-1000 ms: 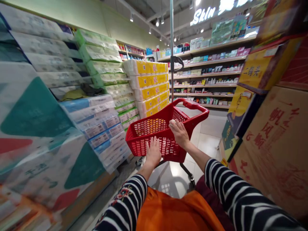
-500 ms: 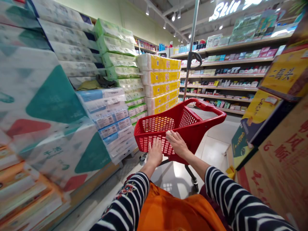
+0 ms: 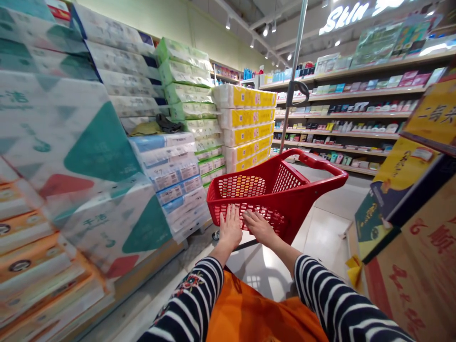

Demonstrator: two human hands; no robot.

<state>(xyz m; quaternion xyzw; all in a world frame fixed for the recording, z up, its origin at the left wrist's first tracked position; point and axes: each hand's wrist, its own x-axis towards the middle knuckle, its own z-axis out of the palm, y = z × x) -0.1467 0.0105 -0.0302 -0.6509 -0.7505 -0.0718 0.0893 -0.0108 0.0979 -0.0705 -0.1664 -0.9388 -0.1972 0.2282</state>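
A red plastic shopping cart (image 3: 301,209) with perforated walls stands in front of me, its side towards me and its handle at the upper right. My left hand (image 3: 231,230) is at the near side of its basket, palm towards the wall, fingers stretched out. Just to the right, my right hand (image 3: 261,226) is at the same wall, palm down, fingers extended. Neither hand grasps anything. Whether the fingertips touch the plastic I cannot tell for sure. A metal pole (image 3: 295,57) with a dark grip rises behind the cart.
Tall stacks of tissue packs (image 3: 171,175) line the left, with yellow-and-white packs (image 3: 247,126) behind the cart. Cardboard boxes (image 3: 409,270) and yellow boxes (image 3: 406,159) are piled on the right. Shelves of cosmetics (image 3: 342,111) stand at the back. Tiled floor (image 3: 320,237) shows between.
My view has turned slightly left, shifting the scene to the right. My right hand has moved lower on the cart's wall and closer to my left hand.
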